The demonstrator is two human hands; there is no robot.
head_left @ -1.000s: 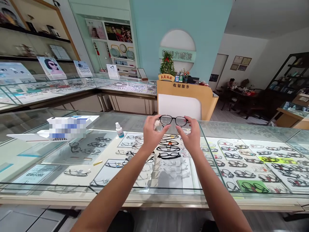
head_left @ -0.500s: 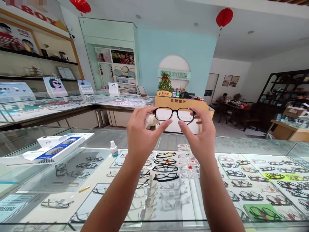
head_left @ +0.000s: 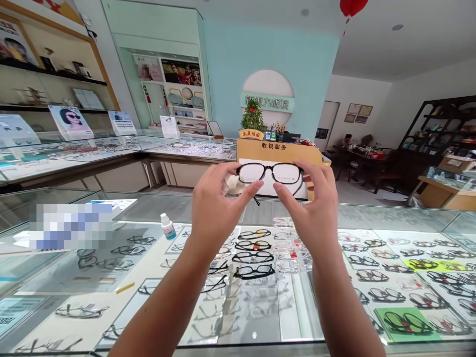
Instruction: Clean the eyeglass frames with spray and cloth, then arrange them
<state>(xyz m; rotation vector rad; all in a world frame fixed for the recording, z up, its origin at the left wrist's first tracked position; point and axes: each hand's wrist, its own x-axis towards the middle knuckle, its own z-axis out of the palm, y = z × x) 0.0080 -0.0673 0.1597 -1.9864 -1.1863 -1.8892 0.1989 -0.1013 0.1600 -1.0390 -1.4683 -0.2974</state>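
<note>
Held up in front of me is a pair of black-framed eyeglasses (head_left: 268,168), with printed marks on the clear lenses. My left hand (head_left: 219,203) pinches its left side between thumb and fingers, and a white cloth (head_left: 233,185) shows beside those fingers. On the opposite side my right hand (head_left: 314,203) grips the frame near the hinge, thumb below the lens. One temple tip pokes out under the left lens. Below my hands, a column of black eyeglasses (head_left: 254,258) lies in the glass display case (head_left: 260,342).
A small white bottle with a blue-green liquid (head_left: 168,227) stands on the glass at left, near a blurred white-and-blue box (head_left: 74,225). Several more eyeglasses (head_left: 388,295) fill the case at right. Beyond is a wooden cashier counter (head_left: 282,148) with a plant (head_left: 253,118).
The view has tilted down slightly and come a little closer. The glasses have turned a bit, so the lens marks and a temple tip show more. Both hands keep their hold.
</note>
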